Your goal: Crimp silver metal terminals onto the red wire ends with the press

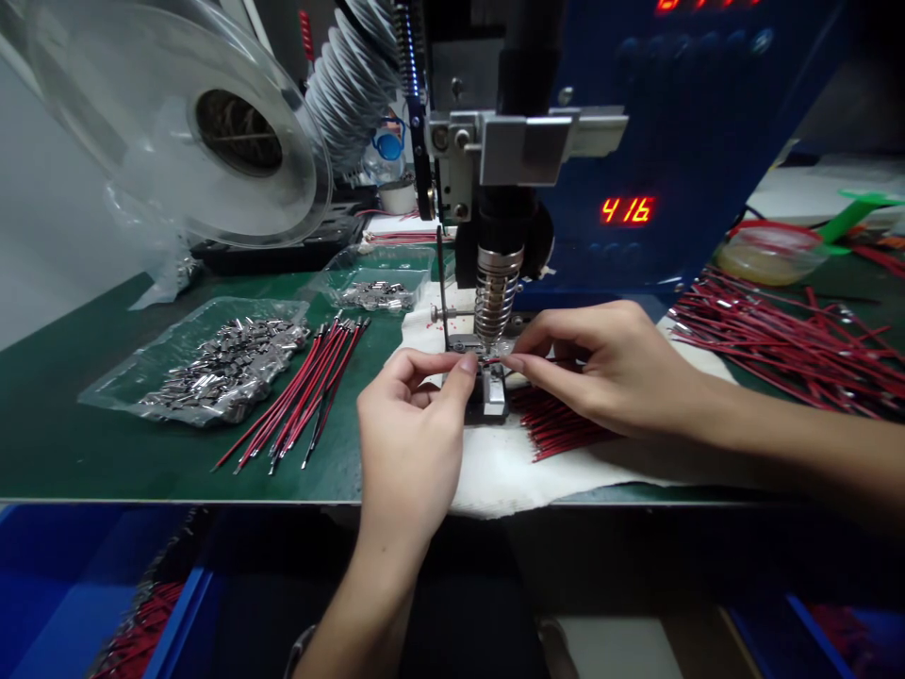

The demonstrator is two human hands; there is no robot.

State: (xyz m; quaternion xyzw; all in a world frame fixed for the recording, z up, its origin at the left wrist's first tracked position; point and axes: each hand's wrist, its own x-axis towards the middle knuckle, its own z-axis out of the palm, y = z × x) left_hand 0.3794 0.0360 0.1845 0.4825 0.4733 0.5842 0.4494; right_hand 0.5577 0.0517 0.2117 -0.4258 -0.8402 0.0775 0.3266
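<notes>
Under the spring-loaded tip of a blue machine (498, 297), both hands meet at a small metal fixture (493, 391). My left hand (417, 415) pinches something tiny at the fixture's left side; the fingertips hide most of it. From the right, my right hand (600, 368) pinches a thin red wire, its end close to the machine tip. Below my right hand lies a bundle of red wires (562, 424) on a white cloth (509, 471). Left of my left hand, red and black wires with metal ends (304, 396) lie on the green table.
A clear tray of metal parts (230, 363) stands on the left, a smaller one (382, 288) behind. Many red wires (784, 344) and a round tub (770, 253) are at right. A large clear reel (176, 123) hangs upper left; blue bins (63, 585) sit below.
</notes>
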